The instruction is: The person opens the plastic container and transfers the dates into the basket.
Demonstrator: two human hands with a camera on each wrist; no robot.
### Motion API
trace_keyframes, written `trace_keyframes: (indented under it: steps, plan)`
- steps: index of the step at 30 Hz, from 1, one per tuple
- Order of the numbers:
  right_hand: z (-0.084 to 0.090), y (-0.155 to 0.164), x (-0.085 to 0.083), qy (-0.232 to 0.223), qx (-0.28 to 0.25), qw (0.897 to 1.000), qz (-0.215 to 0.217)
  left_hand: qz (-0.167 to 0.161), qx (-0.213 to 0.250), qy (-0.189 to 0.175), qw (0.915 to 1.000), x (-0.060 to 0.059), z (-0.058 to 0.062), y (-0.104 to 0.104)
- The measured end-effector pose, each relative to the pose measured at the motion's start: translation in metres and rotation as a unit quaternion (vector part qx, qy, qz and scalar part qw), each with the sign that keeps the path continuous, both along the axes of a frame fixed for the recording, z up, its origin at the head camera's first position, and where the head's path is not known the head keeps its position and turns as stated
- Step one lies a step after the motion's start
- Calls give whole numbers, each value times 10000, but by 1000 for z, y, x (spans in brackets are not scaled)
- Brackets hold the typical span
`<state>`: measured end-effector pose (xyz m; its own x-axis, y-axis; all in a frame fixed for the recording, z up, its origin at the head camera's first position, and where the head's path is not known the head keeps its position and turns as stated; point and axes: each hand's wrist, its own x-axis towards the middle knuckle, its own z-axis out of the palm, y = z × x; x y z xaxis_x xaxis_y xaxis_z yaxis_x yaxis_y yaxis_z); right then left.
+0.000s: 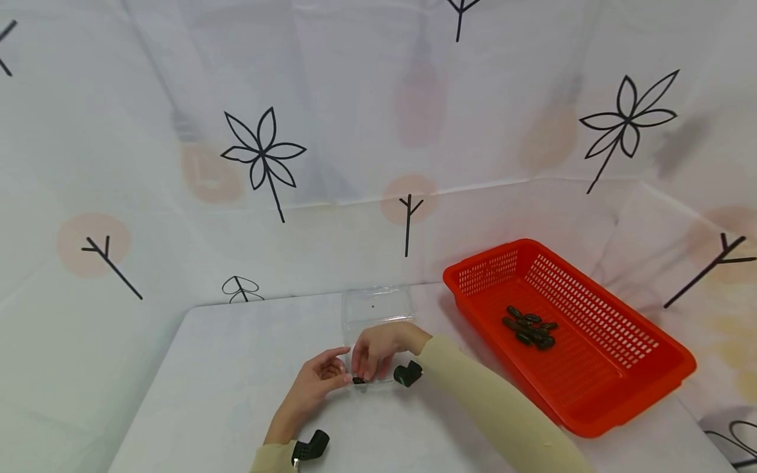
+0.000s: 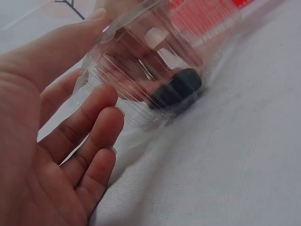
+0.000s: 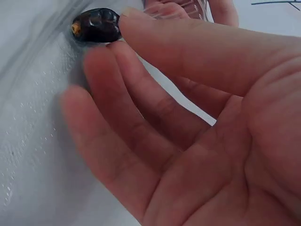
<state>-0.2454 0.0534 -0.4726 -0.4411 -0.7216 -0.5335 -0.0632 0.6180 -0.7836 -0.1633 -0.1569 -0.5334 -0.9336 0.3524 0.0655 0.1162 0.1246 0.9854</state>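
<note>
A clear plastic box (image 1: pixel 378 376) lies on the table with its lid (image 1: pixel 378 307) folded back behind it. My left hand (image 1: pixel 316 382) holds the box at its left side, thumb and index finger at the wall and the other fingers curled outside it. Inside the box, at the front left corner, is a dark date (image 3: pixel 96 25), seen through the ribbed wall in the left wrist view. My right hand (image 1: pixel 378 348) reaches into the box from above and pinches one end of the date between thumb and index finger; its other fingers are spread loosely.
To the right stands a red plastic basket (image 1: pixel 582 384) with perforated sides, a small pile of dates (image 1: pixel 532 328) on its floor. White cloth (image 1: pixel 236 368) covers the table, and a patterned cloth backdrop (image 1: pixel 355 164) hangs behind it.
</note>
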Motion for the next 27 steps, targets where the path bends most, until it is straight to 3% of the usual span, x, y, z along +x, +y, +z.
trace_keyframes:
  steps: [6, 16, 27]
  plan:
    - [0, -2, 3, -52, 30, 9999, -145, -59, 99, 73, 9999, -2, -4, 0]
    - [6, -2, 4, -25, 181, 9995, 239, -72, 333, 195, 9992, -3, -7, 0]
    - [9, 3, 5, 47, 70, 9994, 331, -1, 192, 50, 9998, -1, -4, -1]
